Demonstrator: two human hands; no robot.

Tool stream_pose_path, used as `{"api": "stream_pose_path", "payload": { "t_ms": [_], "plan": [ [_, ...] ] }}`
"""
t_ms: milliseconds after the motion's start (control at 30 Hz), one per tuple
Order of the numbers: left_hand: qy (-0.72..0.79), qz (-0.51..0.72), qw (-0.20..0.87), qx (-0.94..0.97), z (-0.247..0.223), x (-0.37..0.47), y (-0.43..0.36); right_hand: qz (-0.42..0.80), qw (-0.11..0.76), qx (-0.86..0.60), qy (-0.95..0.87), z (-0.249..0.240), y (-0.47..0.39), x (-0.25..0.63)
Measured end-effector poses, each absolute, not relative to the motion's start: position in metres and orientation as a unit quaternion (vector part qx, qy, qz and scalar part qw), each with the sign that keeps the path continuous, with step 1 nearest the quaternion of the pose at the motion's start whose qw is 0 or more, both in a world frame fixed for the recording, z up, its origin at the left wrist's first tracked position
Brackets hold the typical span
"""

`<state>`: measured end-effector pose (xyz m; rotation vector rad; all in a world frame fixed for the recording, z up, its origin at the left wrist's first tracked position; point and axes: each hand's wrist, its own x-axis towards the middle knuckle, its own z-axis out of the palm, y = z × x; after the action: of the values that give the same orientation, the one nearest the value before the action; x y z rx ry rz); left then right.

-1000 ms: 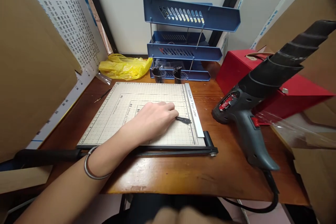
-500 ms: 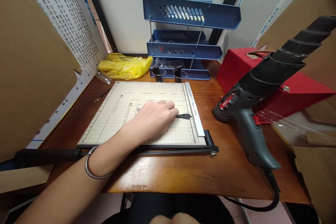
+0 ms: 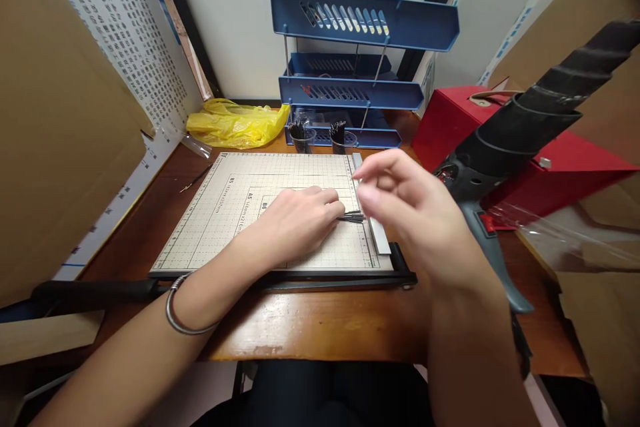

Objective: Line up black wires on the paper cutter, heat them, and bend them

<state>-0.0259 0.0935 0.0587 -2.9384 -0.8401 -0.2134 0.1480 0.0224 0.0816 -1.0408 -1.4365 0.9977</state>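
Observation:
My left hand (image 3: 307,217) rests on the gridded board of a paper cutter (image 3: 210,213), fingers closed round a small bundle of thin black strips (image 3: 353,216). The strips' ends stick out to the right, towards the cutter's light metal rail (image 3: 379,235); their other ends are hidden under the hand. My right hand (image 3: 400,197) is raised over the board's right side, near the rail. Its thumb and forefinger are apart, and nothing shows between them. Along the board's near edge lies the cutter's arm with its black handle (image 3: 95,290).
A heat gun (image 3: 480,213) stands at the right before a red box (image 3: 450,110). Behind the cutter are two clear cups (image 3: 344,144) of black strips, a blue tiered rack (image 3: 345,93) and a yellow plastic bag (image 3: 240,123). Cardboard walls (image 3: 65,120) flank the wooden table (image 3: 300,327).
My right hand has come up from the lap at the bottom edge to above the board's right side. My left hand keeps its hold on the strips, nearly in place.

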Motion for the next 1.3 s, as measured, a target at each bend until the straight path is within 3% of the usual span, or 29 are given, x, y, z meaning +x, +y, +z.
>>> {"api": "stream_pose_path", "payload": {
  "t_ms": [133, 367, 800, 1067, 1300],
  "plan": [
    [-0.280, -0.055, 0.057, -0.957, 0.058, -0.024, 0.093, 0.392, 0.429, -0.544, -0.605, 0.078, 0.072, 0.178],
    [-0.265, -0.066, 0.074, -0.959, 0.053, -0.025, 0.093, 0.296, 0.252, -0.616, -0.685, 0.059, 0.080, 0.193],
    [-0.267, -0.067, 0.108, -0.955, 0.046, -0.027, 0.071, 0.188, 0.199, -0.728, -0.628, 0.037, 0.064, 0.191],
    [-0.276, -0.069, 0.117, -0.952, 0.041, -0.027, 0.064, 0.243, 0.206, -0.676, -0.664, 0.032, 0.064, 0.190],
    [-0.287, -0.053, 0.102, -0.951, 0.033, -0.017, 0.058, 0.248, 0.190, -0.722, -0.617, 0.030, 0.065, 0.185]
  ]
}}
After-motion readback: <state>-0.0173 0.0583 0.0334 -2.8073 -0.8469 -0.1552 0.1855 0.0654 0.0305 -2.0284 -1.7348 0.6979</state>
